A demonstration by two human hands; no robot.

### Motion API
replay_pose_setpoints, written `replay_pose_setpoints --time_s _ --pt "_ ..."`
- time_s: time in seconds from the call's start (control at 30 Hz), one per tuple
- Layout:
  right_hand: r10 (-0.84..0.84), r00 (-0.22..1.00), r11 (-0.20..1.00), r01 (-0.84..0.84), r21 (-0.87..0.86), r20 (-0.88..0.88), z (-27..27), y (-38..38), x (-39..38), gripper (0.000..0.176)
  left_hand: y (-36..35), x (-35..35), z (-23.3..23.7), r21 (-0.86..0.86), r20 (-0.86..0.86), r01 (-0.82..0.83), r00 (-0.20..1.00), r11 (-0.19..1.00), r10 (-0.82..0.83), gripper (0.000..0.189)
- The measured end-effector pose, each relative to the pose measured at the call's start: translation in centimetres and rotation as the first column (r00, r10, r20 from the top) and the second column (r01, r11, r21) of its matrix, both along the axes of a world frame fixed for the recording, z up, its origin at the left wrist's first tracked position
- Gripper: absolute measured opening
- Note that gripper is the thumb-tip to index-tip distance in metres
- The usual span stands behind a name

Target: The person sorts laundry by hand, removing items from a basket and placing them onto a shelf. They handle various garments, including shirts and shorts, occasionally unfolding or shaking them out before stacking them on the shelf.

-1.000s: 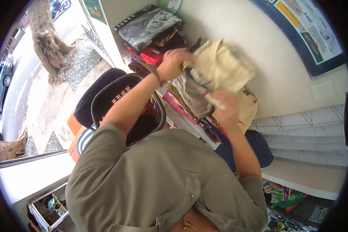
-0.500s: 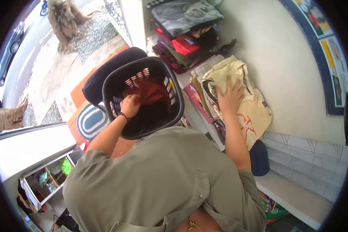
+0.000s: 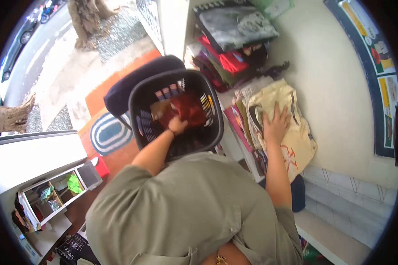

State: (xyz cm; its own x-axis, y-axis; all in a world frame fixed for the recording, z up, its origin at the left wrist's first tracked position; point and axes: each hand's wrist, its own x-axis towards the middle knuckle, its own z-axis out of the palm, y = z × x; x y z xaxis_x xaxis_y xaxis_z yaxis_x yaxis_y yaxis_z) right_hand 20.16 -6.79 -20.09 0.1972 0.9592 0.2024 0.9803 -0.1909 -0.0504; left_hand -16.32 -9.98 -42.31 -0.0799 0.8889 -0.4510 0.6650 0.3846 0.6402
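Observation:
My left hand reaches down inside a black plastic basket with slotted sides. Its fingers are closed at the edge of a dark red garment, and a brown piece of cloth lies beside that. On the right, my right hand rests flat with its fingers spread on a cream garment with red print. That garment tops a stack of folded clothes against the wall. The basket's bottom is dark and partly hidden by my arm.
Another pile of folded clothes, with a grey printed shirt on top, stands behind the stack. A dark cushioned stool sits behind the basket. An oval blue-and-white mat lies left of it. Tiled steps run along the right.
My left hand has moved rightward and deeper into the basket, onto the red garment; brown cloth now shows there. My right hand stays on the cream garment. The whole view has shifted.

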Motion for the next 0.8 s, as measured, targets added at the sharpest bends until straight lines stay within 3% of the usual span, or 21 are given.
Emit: replay_pose_setpoints --time_s 0.03,0.07,0.1,0.13,0.17,0.2,0.23,0.3,0.33,0.37,0.4,0.47,0.5,0.53,0.57,0.67,0.7,0.8 --pt "0.011 1.0 1.0 -0.01 0.006 -0.012 -0.1 0.2 0.3 0.07 -1.1 -0.1 0.7 0.035 0.293 -0.139 0.948 0.99 0.122 0.042" --pt "-0.037 0.991 0.999 0.032 -0.037 -0.126 0.2 0.5 0.5 0.068 -1.8 -0.5 1.4 0.05 0.564 -0.278 0.801 0.959 0.202 0.04" --pt "-0.072 0.968 0.995 0.054 -0.082 -0.239 0.6 0.6 0.1 0.066 -1.6 -1.5 3.3 -0.119 0.59 -0.261 0.757 0.958 0.28 0.04" --pt "0.01 0.972 0.998 0.003 0.058 -0.233 1.6 0.1 -1.7 0.065 -1.3 -2.9 5.0 -0.211 0.667 -0.187 0.69 0.959 0.281 0.041" --pt "0.084 0.973 0.98 -0.041 0.196 -0.216 2.8 -0.9 -4.0 0.063 -1.4 -3.2 7.5 -0.173 0.816 -0.242 0.507 0.955 0.277 0.039" --pt "0.288 0.905 0.938 -0.201 0.282 -0.313 4.0 -1.7 -6.1 0.062 -1.2 -3.3 14.1 -0.111 0.883 -0.223 0.426 0.968 0.199 0.038" --pt "0.479 0.794 0.862 -0.344 0.372 -0.375 4.7 -2.4 -8.2 0.06 -0.7 -4.1 18.0 -0.113 0.896 -0.126 0.416 0.985 0.157 0.04" --pt "0.584 0.496 0.799 -0.493 0.345 -0.642 5.0 -3.2 -12.3 0.062 -0.4 -4.7 24.8 -0.012 0.86 -0.021 0.511 1.0 0.021 0.042" --pt "0.354 0.325 0.886 -0.418 0.202 -0.877 5.1 -2.8 -13.5 0.062 -0.8 -4.8 27.4 0.024 0.831 0.04 0.554 0.999 -0.043 0.043" --pt "0.071 0.109 0.923 -0.385 0.024 -0.992 5.0 -2.2 -14.7 0.062 -1.3 -5.0 29.9 0.075 0.846 0.096 0.521 0.992 -0.115 0.044" --pt "-0.231 -0.115 0.9 -0.402 -0.167 -0.966 4.6 -1.4 -15.5 0.063 -1.9 -5.0 32.0 0.123 0.856 0.154 0.483 0.98 -0.183 0.045" --pt "-0.432 -0.52 0.852 -0.502 -0.146 -0.736 3.2 -0.1 -15.8 0.051 -2.7 -5.7 33.1 0.23 0.856 0.296 0.392 0.927 -0.337 0.055" --pt "-0.52 -0.659 0.825 -0.552 -0.12 -0.544 3.1 0.4 -15.9 0.046 -3.0 -6.3 34.0 0.323 0.739 0.386 0.467 0.864 -0.485 0.047" --pt "-0.447 -0.628 0.829 -0.559 -0.031 -0.637 3.2 0.8 -15.9 0.046 -3.5 -6.6 34.8 0.388 0.6 0.482 0.515 0.786 -0.612 0.039" --pt "-0.367 -0.594 0.823 -0.567 0.048 -0.716 3.2 0.8 -15.9 0.047 -3.7 -6.7 34.5 0.429 0.527 0.478 0.557 0.767 -0.642 0.047" --pt "-0.066 -0.482 0.748 -0.604 0.277 -0.874 4.0 1.5 -16.5 0.049 -5.2 -7.5 34.2 0.466 0.313 0.37 0.781 0.804 -0.541 0.066" --pt "0.007 -0.433 0.718 -0.625 0.306 -0.901 5.1 1.5 -17.0 0.05 -5.1 -8.0 33.6 0.589 0.03 0.441 0.826 0.677 -0.563 0.087" --pt "0.15 -0.248 0.665 -0.691 0.283 -0.957 10.2 -0.3 -19.0 0.057 -6.2 -7.3 32.0 0.641 0.243 0.121 0.905 0.758 -0.349 0.093"
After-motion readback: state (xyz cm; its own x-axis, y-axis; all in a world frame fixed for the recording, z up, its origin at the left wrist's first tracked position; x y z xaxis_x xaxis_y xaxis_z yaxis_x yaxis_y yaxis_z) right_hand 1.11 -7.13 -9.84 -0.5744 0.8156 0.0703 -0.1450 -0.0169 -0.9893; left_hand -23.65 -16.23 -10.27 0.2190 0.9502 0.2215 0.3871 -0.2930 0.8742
